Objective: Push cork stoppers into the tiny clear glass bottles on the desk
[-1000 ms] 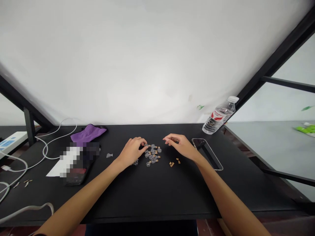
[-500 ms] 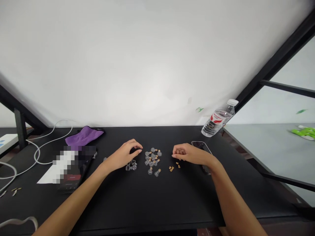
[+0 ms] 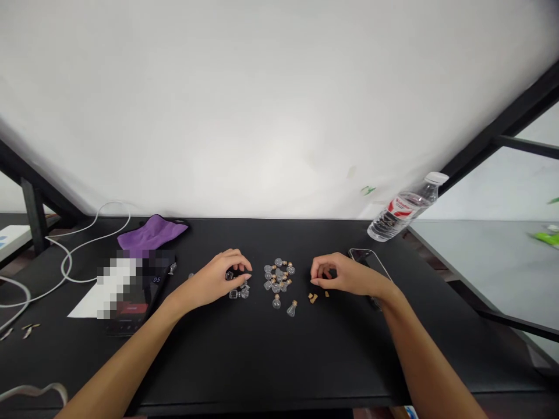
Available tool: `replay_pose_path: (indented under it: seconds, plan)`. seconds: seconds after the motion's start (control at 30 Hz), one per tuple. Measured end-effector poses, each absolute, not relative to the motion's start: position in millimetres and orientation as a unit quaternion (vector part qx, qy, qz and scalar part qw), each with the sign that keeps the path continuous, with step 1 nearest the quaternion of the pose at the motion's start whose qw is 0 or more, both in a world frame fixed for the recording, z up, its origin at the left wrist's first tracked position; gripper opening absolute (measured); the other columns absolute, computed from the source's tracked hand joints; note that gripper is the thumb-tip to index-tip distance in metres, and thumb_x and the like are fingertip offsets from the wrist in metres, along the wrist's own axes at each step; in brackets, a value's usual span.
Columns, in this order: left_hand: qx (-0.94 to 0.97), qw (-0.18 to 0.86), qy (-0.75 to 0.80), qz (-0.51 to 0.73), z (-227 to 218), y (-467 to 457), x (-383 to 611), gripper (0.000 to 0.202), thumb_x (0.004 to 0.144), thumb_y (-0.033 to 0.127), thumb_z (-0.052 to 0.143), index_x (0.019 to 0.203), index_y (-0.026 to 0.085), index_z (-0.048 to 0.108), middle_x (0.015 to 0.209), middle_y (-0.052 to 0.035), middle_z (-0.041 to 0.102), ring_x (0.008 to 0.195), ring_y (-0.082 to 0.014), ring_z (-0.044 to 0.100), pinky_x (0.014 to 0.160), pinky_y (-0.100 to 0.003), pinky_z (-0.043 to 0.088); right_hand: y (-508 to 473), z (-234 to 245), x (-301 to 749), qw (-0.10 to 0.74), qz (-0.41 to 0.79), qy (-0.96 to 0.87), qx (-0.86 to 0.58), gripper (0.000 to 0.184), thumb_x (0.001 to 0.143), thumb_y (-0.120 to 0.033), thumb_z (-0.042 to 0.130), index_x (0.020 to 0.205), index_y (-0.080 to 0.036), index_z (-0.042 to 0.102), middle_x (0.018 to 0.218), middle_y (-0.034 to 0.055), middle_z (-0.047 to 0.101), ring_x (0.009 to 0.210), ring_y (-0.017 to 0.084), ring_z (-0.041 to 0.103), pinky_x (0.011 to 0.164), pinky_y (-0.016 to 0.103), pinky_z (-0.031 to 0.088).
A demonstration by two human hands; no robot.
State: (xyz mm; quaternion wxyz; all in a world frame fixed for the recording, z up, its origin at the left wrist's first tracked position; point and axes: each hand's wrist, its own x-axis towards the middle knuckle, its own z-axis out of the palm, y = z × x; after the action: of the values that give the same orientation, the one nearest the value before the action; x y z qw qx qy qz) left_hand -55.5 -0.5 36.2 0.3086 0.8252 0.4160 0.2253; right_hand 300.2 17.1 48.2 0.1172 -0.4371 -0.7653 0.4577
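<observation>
My left hand (image 3: 220, 274) hovers palm down over a small group of tiny clear glass bottles (image 3: 239, 294), partly hiding them. Its fingers are curved, with a gap between forefinger and thumb and nothing visible in it. To its right, in the middle, lies a cluster of mini glass bottles with cork stoppers (image 3: 276, 285). A cone-shaped corked bottle (image 3: 291, 309) lies nearest me. Beyond the cluster on the right, my right hand (image 3: 329, 272) is curled, thumb and forefinger pinched together; whatever they hold is too small to see. Several loose corks (image 3: 313, 298) lie just below it.
A smartphone (image 3: 371, 262) lies under my right forearm, and a water bottle (image 3: 404, 209) leans at the back right. On the left are a purple cloth (image 3: 152, 234), a dark device with a blurred-out patch (image 3: 131, 320), white paper (image 3: 85, 305) and white cables (image 3: 65, 256).
The view has shifted slightly, moving the table things rightward. My left hand sits further over its bottles, its thumb and forefinger apart. Fewer loose corks show near my right hand.
</observation>
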Motion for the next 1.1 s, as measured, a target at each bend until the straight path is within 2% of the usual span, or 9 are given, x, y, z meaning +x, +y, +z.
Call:
replay_pose_path:
  seconds: [0.1, 0.2, 0.33, 0.47, 0.67, 0.83, 0.97, 1.1]
  plan:
    - [0.839, 0.273, 0.417, 0.217, 37.6, -5.2, -51.4, 0.012, 0.099, 0.032, 0.058, 0.097, 0.024, 0.067, 0.091, -0.0018, 0.058, 0.089, -0.0186, 0.057, 0.085, -0.032, 0.045, 8.5, 53.6, 288.5, 0.106, 0.567, -0.738, -0.351, 0.023, 0.083, -0.036, 0.077, 0.083, -0.014, 0.069, 0.090, 0.0087, 0.077, 0.073, 0.016, 0.068, 0.070, 0.029, 0.052]
    - [0.852, 0.264, 0.409, 0.191, 41.7, -7.0, -52.2, 0.011, 0.096, 0.035, 0.064, 0.094, 0.024, 0.065, 0.091, -0.0009, 0.057, 0.089, -0.0186, 0.055, 0.085, -0.031, 0.044, 1.1, 53.1, 275.8, 0.057, 0.644, -0.709, -0.281, 0.022, 0.082, -0.032, 0.078, 0.081, -0.013, 0.067, 0.101, 0.0127, 0.078, 0.073, 0.016, 0.071, 0.067, 0.027, 0.054]
    - [0.868, 0.270, 0.392, 0.138, 47.9, -8.3, -55.8, 0.022, 0.085, 0.040, 0.076, 0.092, 0.024, 0.063, 0.095, -0.0003, 0.057, 0.098, -0.0212, 0.054, 0.097, -0.035, 0.042, -3.2, 45.9, 264.3, 0.060, 0.664, -0.696, -0.268, 0.021, 0.080, -0.030, 0.079, 0.080, -0.014, 0.067, 0.104, 0.0126, 0.078, 0.076, 0.016, 0.073, 0.070, 0.028, 0.056]
    - [0.874, 0.253, 0.396, 0.127, 47.1, -9.2, -55.6, 0.022, 0.086, 0.040, 0.076, 0.090, 0.024, 0.061, 0.095, 0.0002, 0.057, 0.097, -0.0212, 0.055, 0.107, -0.040, 0.037, -3.1, 43.4, 260.9, 0.125, 0.650, -0.694, -0.284, 0.022, 0.084, -0.034, 0.078, 0.085, -0.016, 0.066, 0.099, 0.0099, 0.079, 0.075, 0.017, 0.073, 0.075, 0.031, 0.057]
    - [0.886, 0.236, 0.382, 0.114, 37.3, -8.1, -51.8, 0.017, 0.088, 0.038, 0.073, 0.089, 0.024, 0.064, 0.091, -0.0002, 0.057, 0.090, -0.0209, 0.055, 0.097, -0.038, 0.041, 2.2, 37.8, 255.8, 0.264, 0.580, -0.688, -0.348, 0.029, 0.087, -0.044, 0.078, 0.085, -0.018, 0.064, 0.080, 0.0027, 0.073, 0.071, 0.015, 0.068, 0.074, 0.030, 0.053]
    - [0.885, 0.243, 0.376, 0.129, 35.3, -8.8, -49.7, 0.011, 0.092, 0.035, 0.070, 0.089, 0.025, 0.068, 0.092, -0.0009, 0.058, 0.092, -0.0206, 0.057, 0.094, -0.036, 0.044, 3.4, 31.9, 253.3, 0.273, 0.566, -0.692, -0.354, 0.027, 0.089, -0.043, 0.076, 0.085, -0.018, 0.066, 0.077, 0.0010, 0.069, 0.068, 0.014, 0.063, 0.072, 0.028, 0.051]
    - [0.862, 0.259, 0.367, 0.233, 35.6, -8.4, -46.3, 0.008, 0.094, 0.031, 0.069, 0.097, 0.024, 0.068, 0.098, -0.0032, 0.062, 0.094, -0.0198, 0.060, 0.088, -0.033, 0.047, 2.8, 29.6, 250.0, 0.288, 0.564, -0.691, -0.350, 0.027, 0.087, -0.042, 0.079, 0.088, -0.017, 0.068, 0.082, 0.0022, 0.071, 0.075, 0.016, 0.066, 0.076, 0.030, 0.053]
    - [0.818, 0.283, 0.351, 0.357, 32.6, -11.1, -36.2, 0.012, 0.096, 0.031, 0.069, 0.100, 0.021, 0.067, 0.095, -0.0050, 0.064, 0.080, -0.0161, 0.060, 0.076, -0.030, 0.051, -0.3, 25.2, 239.2, 0.341, 0.554, -0.676, -0.346, 0.028, 0.083, -0.041, 0.083, 0.090, -0.017, 0.070, 0.088, 0.0048, 0.073, 0.082, 0.018, 0.069, 0.079, 0.032, 0.055]
